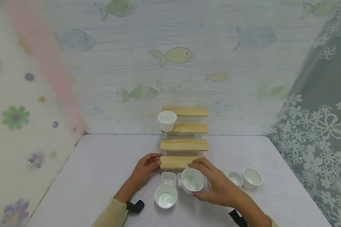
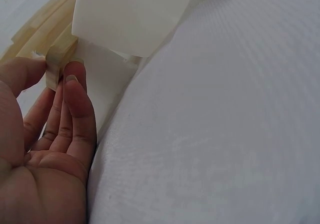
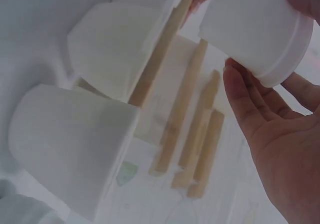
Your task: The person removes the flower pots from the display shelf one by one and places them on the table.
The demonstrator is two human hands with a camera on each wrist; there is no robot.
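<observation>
My right hand (image 1: 218, 184) grips a round white cup (image 1: 192, 179) by its rim, thumb on one side and fingers on the other. In the right wrist view the cup (image 3: 250, 29) is tilted, close to the wooden slats. My left hand (image 1: 146, 165) pinches the left end of the lowest slat (image 1: 176, 162) of a stepped wooden stand. The left wrist view shows thumb and fingertips on either side of that slat end (image 2: 56, 67). Another white cup (image 1: 167, 121) stands upright at the left of the second slat from the top.
In front of the stand are a round white cup (image 1: 166, 195) and a squarish white cup (image 1: 168, 178). To the right stand a small white cup (image 1: 235, 178) and a white bowl (image 1: 252, 178), with others partly behind my right hand. A fish-patterned curtain (image 1: 125, 119) hangs behind the white table (image 1: 108, 151).
</observation>
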